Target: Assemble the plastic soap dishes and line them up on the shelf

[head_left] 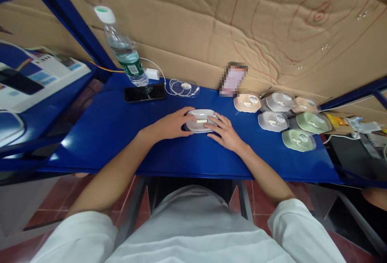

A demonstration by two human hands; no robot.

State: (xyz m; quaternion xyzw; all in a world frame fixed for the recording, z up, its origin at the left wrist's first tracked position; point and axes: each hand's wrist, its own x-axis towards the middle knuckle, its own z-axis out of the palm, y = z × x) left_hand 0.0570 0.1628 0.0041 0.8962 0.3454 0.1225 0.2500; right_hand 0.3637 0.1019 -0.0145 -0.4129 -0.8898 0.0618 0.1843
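Observation:
A small pale grey lidded container (202, 113) with a whitish bar-shaped handle on its lid stands on the blue table, between my two hands. My left hand (173, 125) curves round its left end, thumb at the near side and fingers at the far side. On the other end, my right hand (226, 133) lays its fingers over the lid and the right rim, gripping it from that side. The container's lower walls are mostly hidden.
Several similar containers in peach, grey and green (298, 140) stand at the right. A water bottle (128, 59), a black phone (145, 93), a white charger (152, 74) and a coiled cable (181, 88) are at back left. Cardboard (187, 21) backs the blue table (193, 160).

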